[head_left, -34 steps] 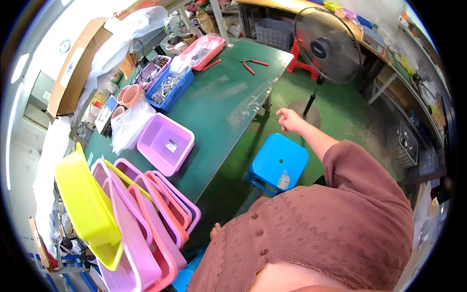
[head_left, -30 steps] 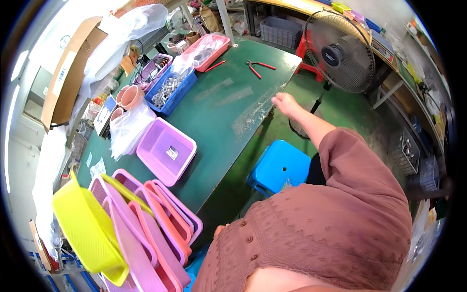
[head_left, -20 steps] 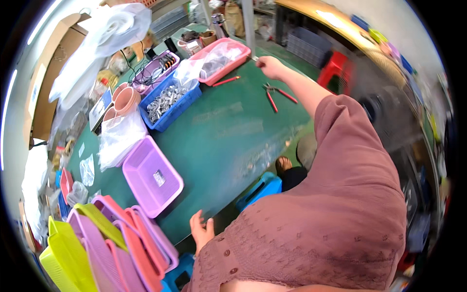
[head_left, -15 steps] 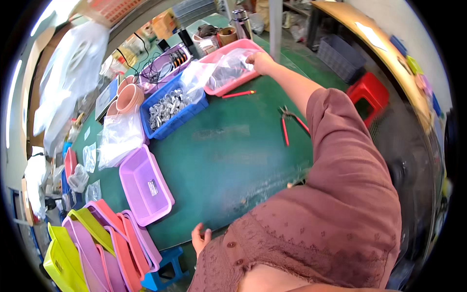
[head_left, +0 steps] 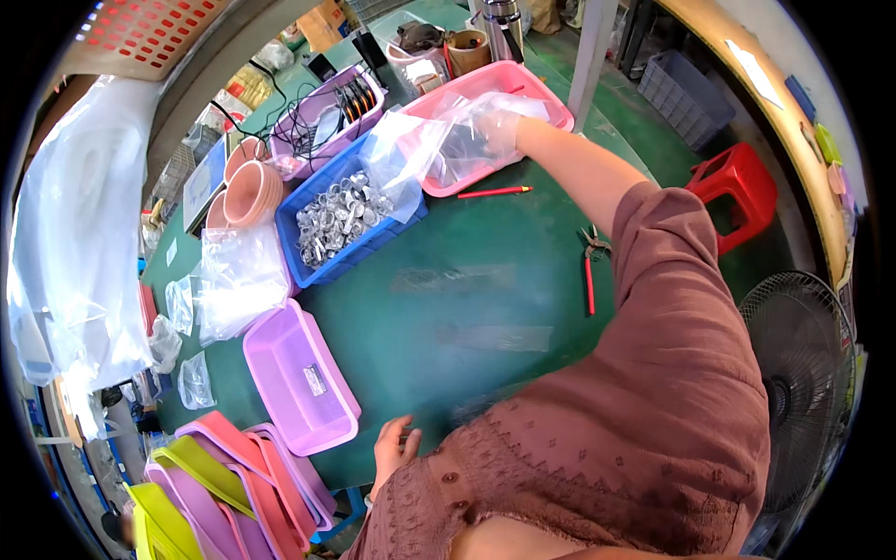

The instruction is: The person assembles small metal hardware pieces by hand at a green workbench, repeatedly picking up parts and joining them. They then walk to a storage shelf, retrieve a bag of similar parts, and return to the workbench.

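My right arm stretches out to the pink tray (head_left: 558, 107) at the far side of the green table. There my right hand (head_left: 499, 133) is among clear plastic bags (head_left: 457, 154); the film covers its fingers, so their grip is hidden. My left hand (head_left: 394, 450) rests by the table's near edge, thumb and fingers apart, holding nothing. Just left of it lies a purple plastic basin (head_left: 291, 373) with a small label inside. Beside the pink tray stands a blue basket (head_left: 359, 245) full of small shiny metal pieces (head_left: 336, 217). A red pencil-like stick (head_left: 495, 192) lies in front of the tray.
Red-handled pliers (head_left: 590, 275) lie near my right arm. Stacked colourful basins (head_left: 233, 476) stand at the lower left. Terracotta-coloured pots (head_left: 250, 193), a purple basket with cables (head_left: 327, 126) and a steel flask (head_left: 502, 28) line the back. A fan (head_left: 793, 392) and red stool (head_left: 737, 196) are at right.
My right hand has gone from the pink tray's right rim in among the plastic bags, which now cover it. My left hand stays by the table edge. The whole view has shifted slightly.
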A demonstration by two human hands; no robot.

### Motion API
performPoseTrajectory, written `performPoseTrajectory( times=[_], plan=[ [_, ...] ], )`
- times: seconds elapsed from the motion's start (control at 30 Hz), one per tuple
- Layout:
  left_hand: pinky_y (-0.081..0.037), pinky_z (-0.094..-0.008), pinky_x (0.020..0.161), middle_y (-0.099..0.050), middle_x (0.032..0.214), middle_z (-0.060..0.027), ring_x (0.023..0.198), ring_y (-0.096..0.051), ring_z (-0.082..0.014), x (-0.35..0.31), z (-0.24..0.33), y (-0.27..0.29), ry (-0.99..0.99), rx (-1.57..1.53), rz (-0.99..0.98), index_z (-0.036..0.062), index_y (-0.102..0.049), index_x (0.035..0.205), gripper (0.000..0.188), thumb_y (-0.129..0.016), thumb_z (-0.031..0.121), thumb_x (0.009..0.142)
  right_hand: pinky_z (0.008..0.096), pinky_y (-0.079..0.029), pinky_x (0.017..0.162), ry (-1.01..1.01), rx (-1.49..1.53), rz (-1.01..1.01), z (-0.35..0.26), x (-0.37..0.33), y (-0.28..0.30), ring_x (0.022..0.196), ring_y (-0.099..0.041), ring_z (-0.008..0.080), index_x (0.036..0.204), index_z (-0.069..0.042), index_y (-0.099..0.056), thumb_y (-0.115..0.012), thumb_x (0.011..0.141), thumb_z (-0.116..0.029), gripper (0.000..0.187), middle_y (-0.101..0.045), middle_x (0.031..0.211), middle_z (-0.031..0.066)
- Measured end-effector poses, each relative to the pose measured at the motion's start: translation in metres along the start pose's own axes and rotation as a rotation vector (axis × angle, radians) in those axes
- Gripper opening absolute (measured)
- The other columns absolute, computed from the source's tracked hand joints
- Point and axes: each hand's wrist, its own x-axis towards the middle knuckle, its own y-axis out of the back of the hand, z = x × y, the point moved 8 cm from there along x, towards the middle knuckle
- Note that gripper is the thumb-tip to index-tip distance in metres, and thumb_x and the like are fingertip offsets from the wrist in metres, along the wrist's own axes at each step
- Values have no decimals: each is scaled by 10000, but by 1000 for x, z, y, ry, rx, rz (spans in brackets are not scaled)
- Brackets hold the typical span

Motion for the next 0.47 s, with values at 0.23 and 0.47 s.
performPoseTrajectory(
  times=[0.23,0.47],
  plan=[
    [-483,-298,651,-555,970,-142,780,-585,-243,53,68,-12,-282,171,-130,7,-548,1037,292,-602,134,779,434,-478,623,-138,316,427,38,36,-54,707,-615,334,919,-34,-590,-507,733,-152,235,-613,753,178],
    [-483,-310,706,-551,985,-137,830,-573,-246,75,113,-28,-336,162,-234,25,-544,1050,286,-592,142,793,434,-473,746,-335,103,63,-12,15,-15,826,-615,351,1310,-95,-318,-533,731,-192,626,-627,922,168]
  ],
)
